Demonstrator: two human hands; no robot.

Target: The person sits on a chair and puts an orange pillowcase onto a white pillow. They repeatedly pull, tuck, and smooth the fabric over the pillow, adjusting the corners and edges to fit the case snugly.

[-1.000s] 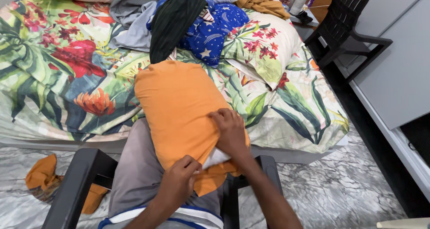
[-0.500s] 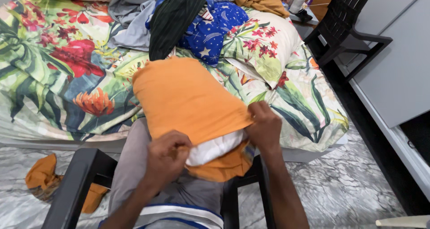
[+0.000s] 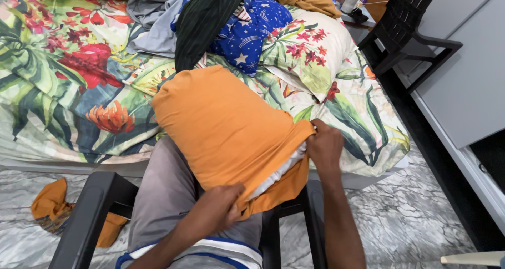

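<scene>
Head view, left hand: the left hand (image 3: 221,210) sits low over the lap, fingers curled and pinched shut on the near corner of the orange pillowcase (image 3: 226,127).
Head view, right hand: the right hand (image 3: 324,145) is raised at the case's right corner, fingers closed on its hem, forearm running down to the bottom edge.
Pillow: the white pillow (image 3: 279,170) shows only as a strip in the open mouth between the two hands; the rest is hidden inside the case.
Position: the covered pillow lies from the person's grey lap (image 3: 168,195) up onto the floral bedspread (image 3: 79,79).
Hard to make out: left fingertips are buried in the cloth; the black chair (image 3: 92,216) is cut off at the bottom.
Around: a floral pillow (image 3: 310,53) and a blue starred cloth (image 3: 247,35) lie behind on the bed.
</scene>
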